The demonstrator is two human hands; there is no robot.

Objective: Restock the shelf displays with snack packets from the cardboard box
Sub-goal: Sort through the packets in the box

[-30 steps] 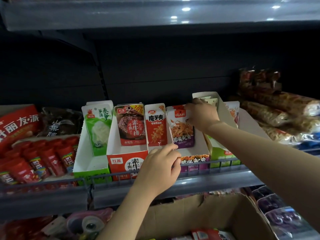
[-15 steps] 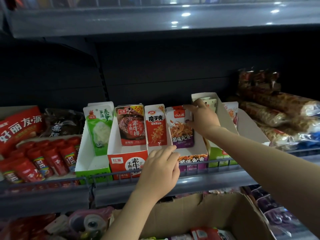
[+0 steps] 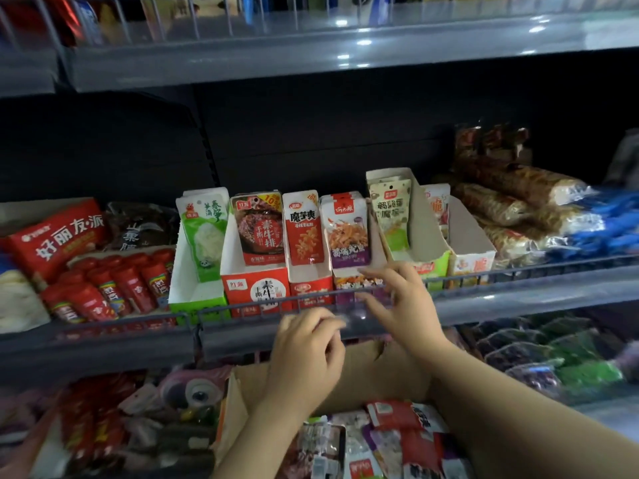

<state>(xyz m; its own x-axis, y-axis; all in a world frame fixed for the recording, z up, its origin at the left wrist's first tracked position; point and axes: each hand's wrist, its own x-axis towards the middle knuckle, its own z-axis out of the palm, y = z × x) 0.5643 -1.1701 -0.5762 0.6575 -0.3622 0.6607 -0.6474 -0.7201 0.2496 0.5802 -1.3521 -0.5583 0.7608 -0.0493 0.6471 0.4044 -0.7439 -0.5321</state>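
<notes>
- Cardboard box (image 3: 373, 378), brown and open-topped, sits below the middle shelf (image 3: 501, 299), between the person's two forearms; loose snack packets (image 3: 397, 440) in red, white and purple fill its bottom
- Left hand (image 3: 304, 354) hovers in front of the shelf's wire front rail (image 3: 242, 307), just above the box's far wall; its fingers are loosely curled and motion-blurred, and nothing shows in them
- Right hand (image 3: 401, 302) is raised at the rail with fingers spread and relaxed, holding nothing, just in front of the purple display carton (image 3: 349, 285)
- Behind the rail stands a row of display cartons, each with upright packets: a green-and-white packet (image 3: 202, 233), a red beef-steak packet (image 3: 259, 229), a red konjac packet (image 3: 303, 229), a white-and-purple packet (image 3: 347, 233), and a cream-and-green packet (image 3: 392, 212) in a taller carton
- Left of the cartons lie small red sachets (image 3: 114, 288) and a large red bag (image 3: 55, 236)
- Right of the cartons, long clear-wrapped brown snack packs (image 3: 511, 198) are stacked
- Lower shelf at left holds blurred mixed goods that I cannot tell apart
</notes>
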